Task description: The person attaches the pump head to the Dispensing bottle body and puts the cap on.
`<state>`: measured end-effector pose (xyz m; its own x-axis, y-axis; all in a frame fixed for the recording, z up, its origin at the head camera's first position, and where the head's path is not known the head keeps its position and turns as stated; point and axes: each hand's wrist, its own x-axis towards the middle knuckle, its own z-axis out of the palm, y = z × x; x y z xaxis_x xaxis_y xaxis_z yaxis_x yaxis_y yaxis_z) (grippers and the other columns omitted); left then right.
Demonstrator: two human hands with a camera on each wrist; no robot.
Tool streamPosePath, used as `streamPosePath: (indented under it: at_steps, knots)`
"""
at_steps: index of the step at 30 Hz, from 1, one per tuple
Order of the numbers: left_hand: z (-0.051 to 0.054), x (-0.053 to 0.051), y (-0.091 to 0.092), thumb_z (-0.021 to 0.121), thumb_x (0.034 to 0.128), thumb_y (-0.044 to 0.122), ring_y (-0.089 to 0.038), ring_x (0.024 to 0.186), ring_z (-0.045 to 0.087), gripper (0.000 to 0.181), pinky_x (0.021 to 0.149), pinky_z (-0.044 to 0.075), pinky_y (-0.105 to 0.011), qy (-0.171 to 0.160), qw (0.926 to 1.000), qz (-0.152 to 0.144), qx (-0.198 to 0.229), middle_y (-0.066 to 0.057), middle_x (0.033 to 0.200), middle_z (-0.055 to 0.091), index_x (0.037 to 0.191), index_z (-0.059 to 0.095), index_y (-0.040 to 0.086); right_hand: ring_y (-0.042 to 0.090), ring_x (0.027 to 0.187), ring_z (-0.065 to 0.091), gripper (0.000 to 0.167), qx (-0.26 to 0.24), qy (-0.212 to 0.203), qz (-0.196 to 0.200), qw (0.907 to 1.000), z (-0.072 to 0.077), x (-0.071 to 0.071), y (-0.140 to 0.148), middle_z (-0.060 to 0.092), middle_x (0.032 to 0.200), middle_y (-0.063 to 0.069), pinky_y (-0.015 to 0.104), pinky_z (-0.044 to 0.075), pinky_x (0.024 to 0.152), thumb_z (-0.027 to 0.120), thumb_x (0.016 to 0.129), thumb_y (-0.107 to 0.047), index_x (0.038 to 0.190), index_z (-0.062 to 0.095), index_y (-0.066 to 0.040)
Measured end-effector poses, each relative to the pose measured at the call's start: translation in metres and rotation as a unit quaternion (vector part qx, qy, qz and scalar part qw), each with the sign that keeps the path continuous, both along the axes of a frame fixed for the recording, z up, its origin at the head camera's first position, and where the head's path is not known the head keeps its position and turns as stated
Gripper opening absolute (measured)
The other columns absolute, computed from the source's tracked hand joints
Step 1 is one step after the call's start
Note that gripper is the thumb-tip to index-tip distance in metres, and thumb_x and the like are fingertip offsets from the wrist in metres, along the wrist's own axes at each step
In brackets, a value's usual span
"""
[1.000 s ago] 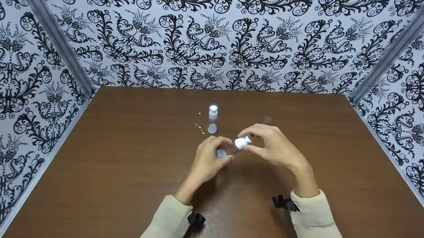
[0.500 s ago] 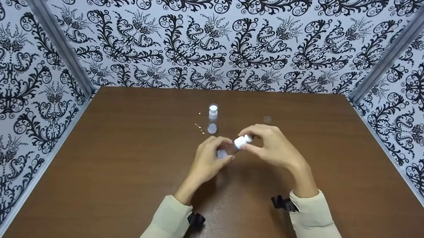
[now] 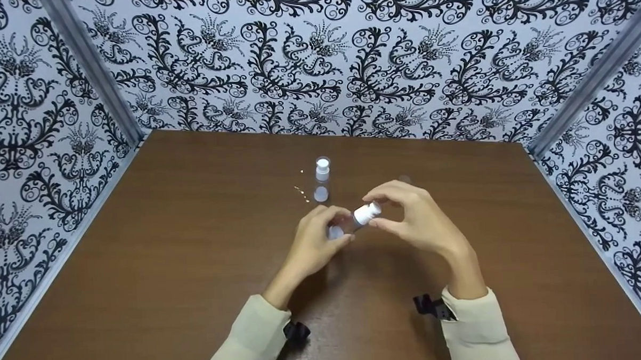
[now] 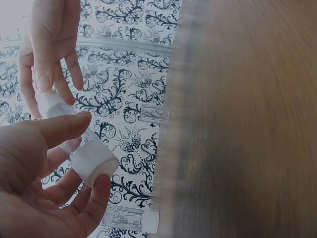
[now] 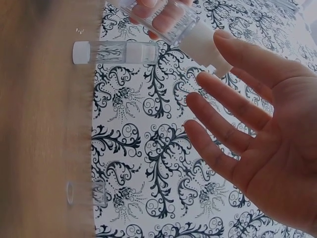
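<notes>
My left hand point(image 3: 313, 236) grips a small clear pump bottle point(image 4: 94, 161) round its lower part, near the white base. The bottle is tilted, its white pump top point(image 3: 365, 214) pointing up and right. At that end, the thumb and forefinger of my right hand point(image 3: 423, 219) pinch the white pump top. In the right wrist view the other fingers point(image 5: 218, 144) of this hand are spread away from it. A second clear bottle point(image 5: 109, 52) with a white base and white pump stands upright beyond the hands.
A clear cap point(image 3: 404, 178) stands on the brown table point(image 3: 204, 216), behind my right hand and partly covered by it. Small pale bits point(image 3: 300, 191) lie left of the standing bottle. Patterned walls point(image 3: 316, 68) close off the back and sides.
My right hand has shifted slightly up and right, and its thumb and forefinger have changed place on the pump top. The left hand and the bottle stay nearly still.
</notes>
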<state>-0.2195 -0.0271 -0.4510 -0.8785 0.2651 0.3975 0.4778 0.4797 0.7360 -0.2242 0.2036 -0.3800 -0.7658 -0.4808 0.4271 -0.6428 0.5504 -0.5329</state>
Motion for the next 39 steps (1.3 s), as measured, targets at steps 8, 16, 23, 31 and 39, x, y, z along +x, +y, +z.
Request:
streamPosePath:
  at_steps: [8,16,23,31,39]
  knots:
    - [0.0003,0.0005,-0.0002,0.091,0.0832,0.012,-0.02,0.092,0.064,0.034,0.08,0.049,-0.03,0.001,1.0,-0.006,0.007,-0.004,0.104,0.07,0.113,0.075,0.011,0.018,0.119,0.067,0.04,0.006,0.015,0.018,0.9997,-0.0026,-0.0014,0.0012,0.074,0.123,-0.003,0.038,0.052,0.105,0.091,0.082,-0.003,0.12,0.079,-0.012]
    - [0.0006,0.0012,-0.0001,0.091,0.0824,0.011,-0.019,0.092,0.064,0.035,0.08,0.049,-0.03,0.005,0.9999,-0.009,0.01,-0.005,0.103,0.07,0.113,0.075,0.01,0.013,0.105,0.068,0.033,0.014,0.004,0.027,0.9995,-0.0037,-0.0022,0.0001,0.075,0.113,-0.005,0.032,0.055,0.095,0.087,0.086,-0.002,0.116,0.079,-0.011]
    - [-0.001,0.0,-0.0002,0.092,0.0819,0.011,-0.018,0.091,0.063,0.034,0.079,0.049,-0.03,0.015,0.9998,-0.008,0.012,-0.004,0.102,0.07,0.112,0.075,0.01,0.011,0.099,0.067,0.026,0.017,-0.011,0.013,0.9997,-0.004,-0.0015,-0.0018,0.075,0.107,-0.008,0.032,0.055,0.091,0.086,0.089,-0.008,0.114,0.079,-0.013]
    - [-0.0009,-0.0003,-0.0003,0.091,0.0831,0.011,-0.019,0.094,0.064,0.035,0.082,0.05,-0.031,0.005,0.9999,-0.013,0.009,-0.004,0.104,0.07,0.114,0.075,0.01,0.009,0.094,0.067,0.018,0.011,-0.044,-0.015,0.9988,-0.0044,-0.001,-0.0058,0.073,0.1,-0.01,0.038,0.057,0.093,0.085,0.092,-0.017,0.109,0.078,-0.015]
    - [-0.0002,0.0005,-0.0002,0.091,0.0824,0.01,-0.019,0.095,0.065,0.035,0.082,0.05,-0.032,0.004,0.9999,-0.013,0.007,-0.005,0.104,0.071,0.114,0.075,0.01,0.009,0.092,0.069,0.017,0.009,-0.075,-0.039,0.9964,-0.004,-0.0006,-0.0078,0.073,0.096,-0.01,0.036,0.058,0.093,0.085,0.092,-0.019,0.107,0.078,-0.016]
